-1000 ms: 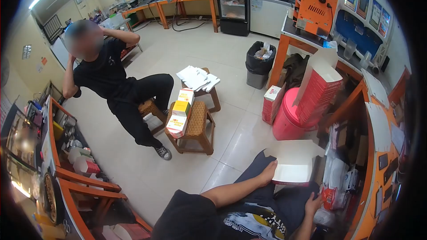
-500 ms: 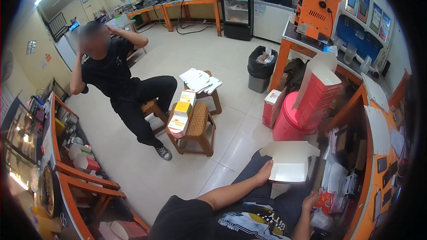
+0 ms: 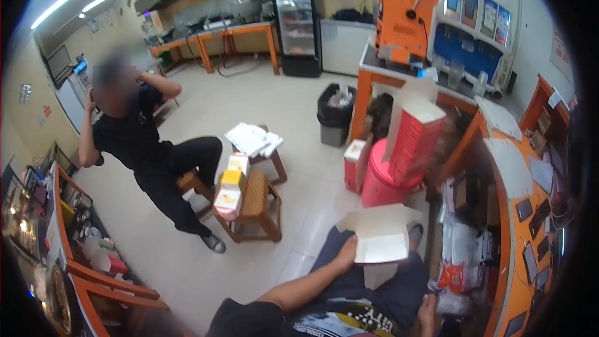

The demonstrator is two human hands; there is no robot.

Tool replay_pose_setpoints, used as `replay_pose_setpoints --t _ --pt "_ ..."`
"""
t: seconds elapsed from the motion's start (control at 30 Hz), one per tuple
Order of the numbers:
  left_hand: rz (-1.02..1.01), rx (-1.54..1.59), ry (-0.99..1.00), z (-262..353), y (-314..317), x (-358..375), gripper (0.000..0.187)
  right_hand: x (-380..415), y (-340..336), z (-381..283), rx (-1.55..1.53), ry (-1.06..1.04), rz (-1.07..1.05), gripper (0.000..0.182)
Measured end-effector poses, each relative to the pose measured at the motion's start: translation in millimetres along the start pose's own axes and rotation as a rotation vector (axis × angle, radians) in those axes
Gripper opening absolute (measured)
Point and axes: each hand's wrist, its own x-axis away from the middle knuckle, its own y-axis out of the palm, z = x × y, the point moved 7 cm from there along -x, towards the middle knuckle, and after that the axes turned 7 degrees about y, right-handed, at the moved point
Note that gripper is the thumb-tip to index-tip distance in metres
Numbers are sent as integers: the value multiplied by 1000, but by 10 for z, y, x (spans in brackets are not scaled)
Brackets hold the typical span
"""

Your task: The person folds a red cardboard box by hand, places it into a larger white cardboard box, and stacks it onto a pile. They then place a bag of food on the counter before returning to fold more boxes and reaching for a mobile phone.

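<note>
An open carton with a white inside (image 3: 382, 247) rests over my lap, its flaps spread out. My left hand (image 3: 346, 254) grips its left edge. Down at the lower right, my right hand (image 3: 428, 309) is apart from the carton, its fingers curled; whether it holds anything is too blurred to tell. Beyond my knees, a tall stack of red cartons (image 3: 417, 146) stands on a pink bucket (image 3: 382, 181). Beside the bucket is a smaller stack of red and white boxes (image 3: 354, 165).
A person in black (image 3: 134, 143) sits at the left, both hands raised to the head. Near them, a wicker stool (image 3: 257, 196) holds small boxes and another bears white sheets (image 3: 251, 139). A black bin (image 3: 335, 115) stands ahead. Shelves and an orange desk (image 3: 508, 162) line the right.
The view has turned to the right and up, so most things appear further left and lower. My left hand still holds the carton; my right hand remains apart from it.
</note>
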Motion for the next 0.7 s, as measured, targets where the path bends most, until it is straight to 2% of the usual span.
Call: replay_pose_setpoints --t 0.03,0.07,0.1,0.17,0.2,0.3,0.33,0.4,0.5,0.53,0.67,0.7 --pt "69 -123 38 -198 -156 -106 52 -66 65 111 -7 19 27 22" --pt "32 -27 17 -123 -40 -85 52 -159 97 119 -8 39 57 23" --pt "64 46 -3 -152 28 -77 52 -243 106 -61 67 40 3 22" --pt "-85 333 -133 219 438 167 52 -295 -132 -388 270 81 -109 22" --pt "-101 337 -157 334 550 222 53 -285 -284 -675 404 73 -170 23" --pt "-119 354 -192 408 691 426 54 -427 -433 -1059 -263 59 -165 41" --pt "-136 340 -183 415 742 442 54 -361 -437 -1285 -430 45 -273 43" --pt "-187 279 -143 678 786 563 55 -22 -460 -2244 -788 28 -487 51" --pt "-192 279 -107 818 688 577 56 -106 -170 -2820 -942 -33 -570 64" --pt "-204 327 -152 859 627 581 57 -112 -122 -2988 -898 -85 -658 72" --pt "-162 454 -250 1437 529 747 54 103 -57 -3757 -944 -258 -626 110" --pt "-158 491 -258 1502 535 752 53 97 -32 -3812 -975 -373 -669 111"
